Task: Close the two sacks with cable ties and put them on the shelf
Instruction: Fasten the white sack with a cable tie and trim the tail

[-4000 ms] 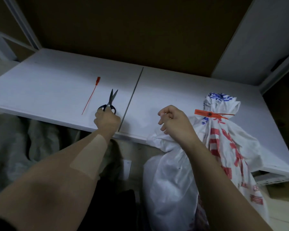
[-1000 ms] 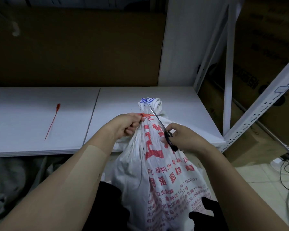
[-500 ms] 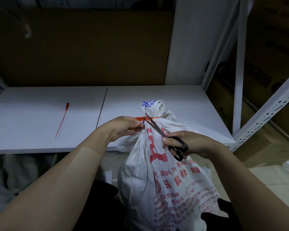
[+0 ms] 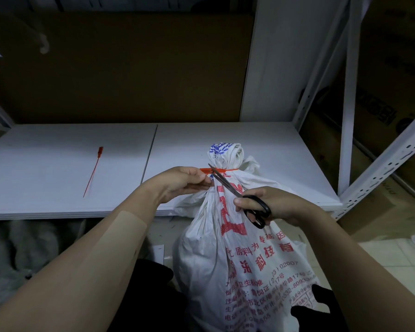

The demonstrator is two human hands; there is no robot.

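Trimming the closure, we leave a spare tie [image 4: 92, 172] on the shelf [image 4: 46, 188]; our left hand [image 4: 180, 183] pinches the tail of the orange cable tie [image 4: 229, 169] cinched round the sack [image 4: 237, 259], not yet shelved, where the scissors [image 4: 238, 193], lying on the shelf seconds ago, now bite, gripped in our right hand [image 4: 282, 207].

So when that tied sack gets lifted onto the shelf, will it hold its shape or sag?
It will probably sag: the sack is creased and slack below the orange cable tie. Its lower body bulges full, so it is likely heavy enough to need two hands. The cinched neck should offer a grip, though the plastic surface looks smooth, maybe slick.
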